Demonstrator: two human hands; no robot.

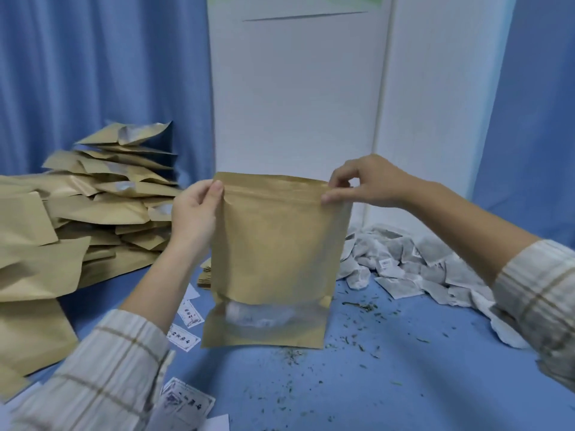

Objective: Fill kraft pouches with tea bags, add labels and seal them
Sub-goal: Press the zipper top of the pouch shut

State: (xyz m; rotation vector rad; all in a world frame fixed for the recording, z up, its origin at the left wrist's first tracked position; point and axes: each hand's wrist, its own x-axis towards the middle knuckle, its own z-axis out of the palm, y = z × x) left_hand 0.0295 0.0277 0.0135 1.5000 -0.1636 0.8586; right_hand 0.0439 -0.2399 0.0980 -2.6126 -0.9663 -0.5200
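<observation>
1. A person stands a kraft pouch (273,250) upright on the blue table (389,368), its bottom edge touching the surface and its long axis running straight up toward the hands.
2. The left hand (194,213) grips the pouch's upper left corner, thumb across the front just at the zip line, fingers curled behind.
3. The right hand (361,181) pinches the upper right corner — thumb and forefinger closed on the top strip, the other fingers loosely bent above it.
4. The relation that matters: the zip strip runs crosswise between the two hands, each at one end of it. Neither hand is nearer the middle, so sealing, I judge, calls for one pinch to slide along the strip toward the other.
5. Through the clear window (261,315) low on the pouch something pale shows; it looks like tea bags already inside, though I cannot be sure.
6. Whether the mouth is pressed shut yet I cannot tell.
7. Loose tea bags (413,262) lie heaped to the right, near the right forearm; a stack of pouches (77,219) rises on the left — small labels (183,337) lie scattered by the left sleeve.
</observation>
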